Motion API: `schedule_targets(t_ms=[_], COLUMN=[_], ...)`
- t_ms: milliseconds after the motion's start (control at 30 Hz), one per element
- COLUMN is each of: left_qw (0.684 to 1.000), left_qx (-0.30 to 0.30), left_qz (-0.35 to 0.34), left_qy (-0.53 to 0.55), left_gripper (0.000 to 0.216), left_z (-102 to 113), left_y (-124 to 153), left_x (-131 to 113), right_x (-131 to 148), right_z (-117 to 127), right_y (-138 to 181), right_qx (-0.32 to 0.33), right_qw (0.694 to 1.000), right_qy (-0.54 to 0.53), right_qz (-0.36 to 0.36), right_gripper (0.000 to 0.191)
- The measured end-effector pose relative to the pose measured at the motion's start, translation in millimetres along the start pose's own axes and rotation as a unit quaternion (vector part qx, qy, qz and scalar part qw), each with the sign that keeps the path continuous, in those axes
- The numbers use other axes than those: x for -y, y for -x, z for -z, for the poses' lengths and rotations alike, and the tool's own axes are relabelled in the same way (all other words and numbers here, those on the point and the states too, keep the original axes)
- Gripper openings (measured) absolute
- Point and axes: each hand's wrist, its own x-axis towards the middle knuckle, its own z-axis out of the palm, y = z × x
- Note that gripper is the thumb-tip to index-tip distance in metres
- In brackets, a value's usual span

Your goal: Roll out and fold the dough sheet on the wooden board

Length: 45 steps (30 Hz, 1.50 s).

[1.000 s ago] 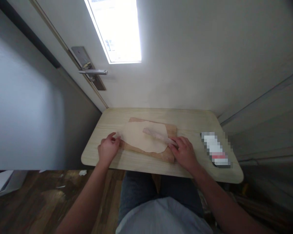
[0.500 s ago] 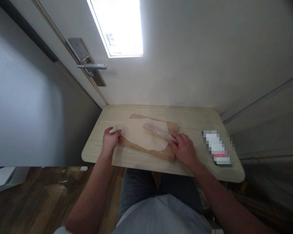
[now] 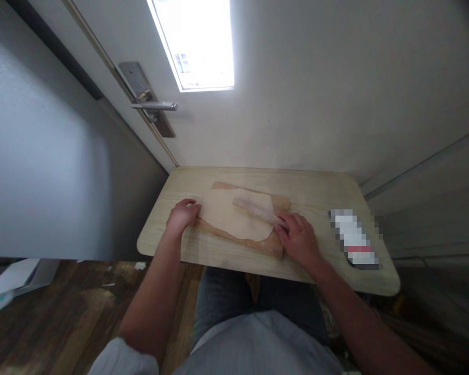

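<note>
A pale, flat sheet of what looks like dough (image 3: 219, 208) lies over a tan sheet or board (image 3: 275, 249) on the table. My left hand (image 3: 183, 213) is at its left end, thumb and forefinger closed on the edge. Across the right half of the dough rests a whitish rolling pin (image 3: 254, 208), slanting down to the right. My right hand (image 3: 299, 237) is wrapped round the near handle of the pin, at the right edge of the dough. The far end of the pin looks blurred and partly see-through.
A light wooden table (image 3: 328, 192) stands against a pale door with a metal handle (image 3: 156, 105) and a bright window. At the table's right lies a pixelated flat object (image 3: 354, 239). A white box (image 3: 23, 276) and scraps are on the floor at left.
My left hand has come in closer against the dough's left edge, its fingers now nearer together. My right hand and the rolling pin hardly differ. The whole view has shifted slightly.
</note>
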Motion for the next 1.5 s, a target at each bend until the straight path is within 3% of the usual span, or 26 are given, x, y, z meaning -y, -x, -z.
schedule_targets(t_ms=[133,267,500,733,1033,1200,1333,1500], left_qw=[1.000,0.999,0.983,0.988,0.983,0.963,0.947,0.932], left_qx=[-0.007,-0.018,-0.020,-0.066,-0.117,-0.162,-0.136,-0.103], left_qz=[-0.015,-0.012,-0.145,-0.137,-0.121,-0.178,-0.194,-0.206], left_qy=[-0.021,-0.031,-0.110,0.008,0.067,0.122,0.217,0.279], left_gripper=[0.029,0.035,0.040,0.034,0.033,0.026,0.023,0.022], left_z=[1.3,6.9,10.6,4.5,3.7,2.1,-1.9,-9.5], left_y=[-6.6,-8.1,-6.2,-2.1,15.2,25.7,34.2,50.7], left_x=[0.9,2.5,11.6,13.3,-2.7,-17.5,-34.5,-60.7], right_x=[0.2,-4.2,-22.7,-37.9,-44.5,-29.7,-2.4,45.1], right_z=[-0.7,-1.1,7.5,14.5,16.8,23.3,26.4,11.0], right_y=[-0.5,0.6,0.0,-8.0,-13.0,-16.9,-27.2,-48.5], right_qx=[0.002,-0.003,-0.057,-0.062,-0.060,-0.126,-0.124,-0.007], right_qw=[1.000,0.999,0.990,0.973,0.983,0.975,0.990,0.973], right_qy=[-0.001,-0.034,-0.057,-0.021,0.082,0.119,0.017,-0.219], right_qz=[0.001,-0.013,-0.118,-0.221,-0.154,-0.138,-0.072,-0.067], right_gripper=[0.031,0.034,0.041,0.042,0.037,0.040,0.031,0.022])
